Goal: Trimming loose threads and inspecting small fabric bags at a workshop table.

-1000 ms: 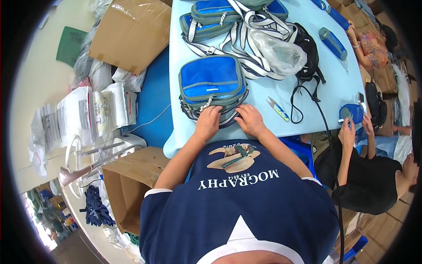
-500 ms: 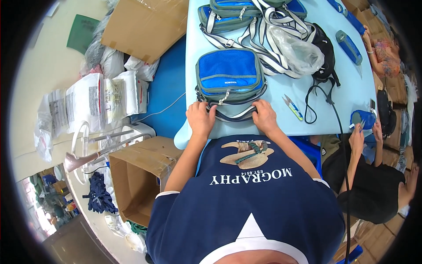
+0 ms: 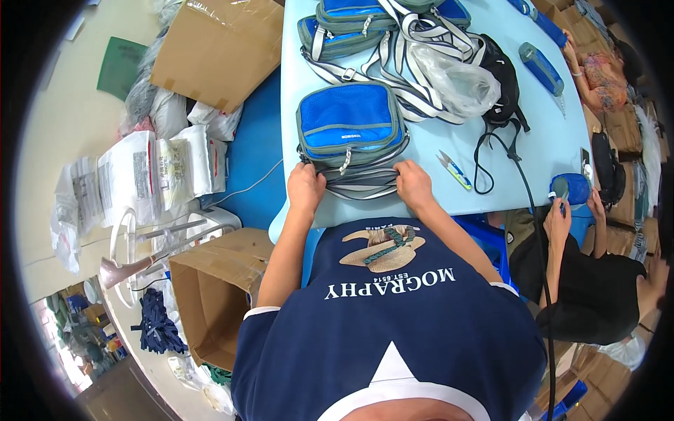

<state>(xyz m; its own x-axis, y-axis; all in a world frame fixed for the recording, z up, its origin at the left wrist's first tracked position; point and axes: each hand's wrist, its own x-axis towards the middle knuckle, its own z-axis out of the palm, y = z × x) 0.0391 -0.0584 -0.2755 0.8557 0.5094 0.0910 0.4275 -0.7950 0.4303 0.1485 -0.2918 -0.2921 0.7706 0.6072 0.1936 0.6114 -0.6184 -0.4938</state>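
A blue and grey bag with white zipper pulls lies on the pale blue table, near its front edge. A band of grey, dark and white folded strap runs across the front of the bag. My left hand grips this band at its left end, fingers curled. My right hand pinches it at the right end. Thread snips with yellow and blue handles lie to the right of my right hand, beside a looped black cord.
More blue bags, tangled striped straps, a clear plastic bag and a black bag fill the back. Cardboard boxes and white packages stand left. A co-worker at right handles a small blue pouch.
My hands have moved apart from nearer the middle to the bag's two sides, with the strap band now stretched between them. The view has shifted slightly.
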